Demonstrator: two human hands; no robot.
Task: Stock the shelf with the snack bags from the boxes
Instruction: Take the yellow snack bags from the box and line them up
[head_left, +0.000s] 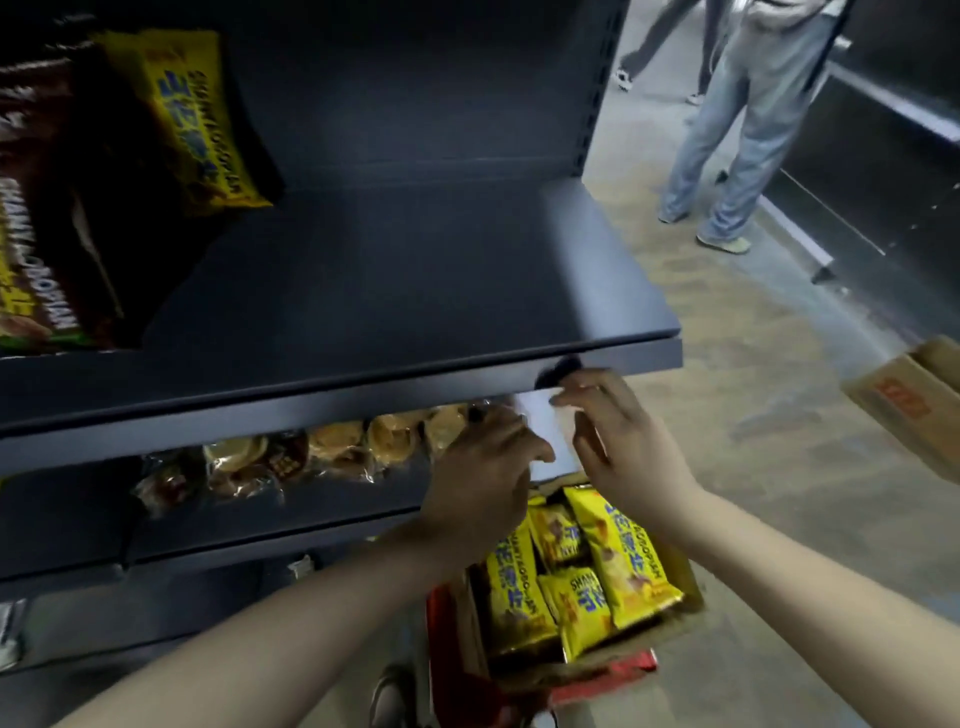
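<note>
A white card (546, 434) is pinched by the left hand (480, 462) and right hand (615, 441) under the shelf (415, 291) edge. Bags (613, 551) in the box (623, 660) seem light, soft and slippery, and are best gripped at a seam.

Bystanders in the aisle

A person in loose pale-blue jeans (737, 130) stands on the speckled grey concrete floor (753, 415); behind that person are a second person's dark-trousered legs (660, 47), and just to that person's right runs a dark metal display unit (883, 171).
</note>
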